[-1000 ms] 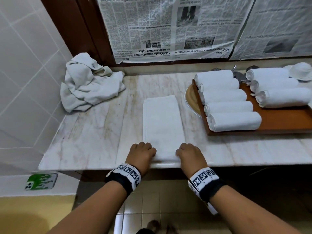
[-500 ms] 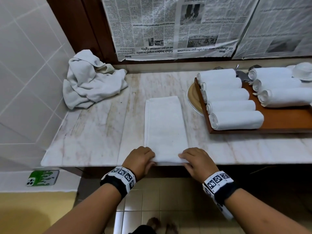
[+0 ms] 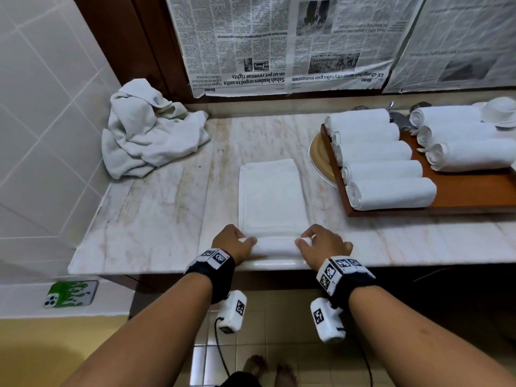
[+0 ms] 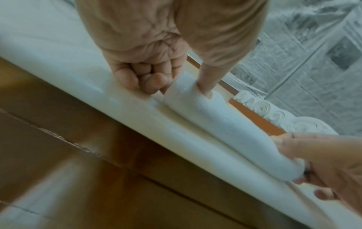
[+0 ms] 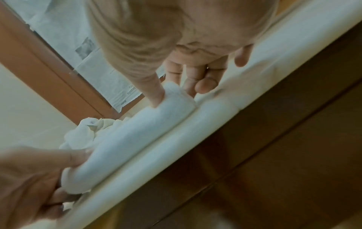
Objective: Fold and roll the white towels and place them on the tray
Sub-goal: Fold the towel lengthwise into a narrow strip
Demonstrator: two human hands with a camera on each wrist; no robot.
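A white towel [image 3: 272, 196] lies folded into a long strip on the marble counter [image 3: 156, 219], its near end curled into a short roll [image 3: 275, 245]. My left hand [image 3: 233, 243] pinches the roll's left end, thumb on top and fingers curled beside it [image 4: 176, 88]. My right hand [image 3: 321, 245] pinches the right end the same way [image 5: 180, 93]. The roll [image 4: 225, 127] lies along the counter's front edge [image 5: 141, 139]. At the right, a brown wooden tray [image 3: 460, 191] carries several rolled white towels [image 3: 391, 194] in two rows.
A heap of unfolded white towels [image 3: 145, 138] sits in the back left corner against the tiled wall. A tan plate [image 3: 321, 160] pokes out from under the tray. Newspaper covers the wall behind. A phone in a green case [image 3: 71, 293] lies on a low ledge at the left.
The towel's near edge, flat a second ago, has been turned over into a small roll. Both hands have shifted a little forward with it.
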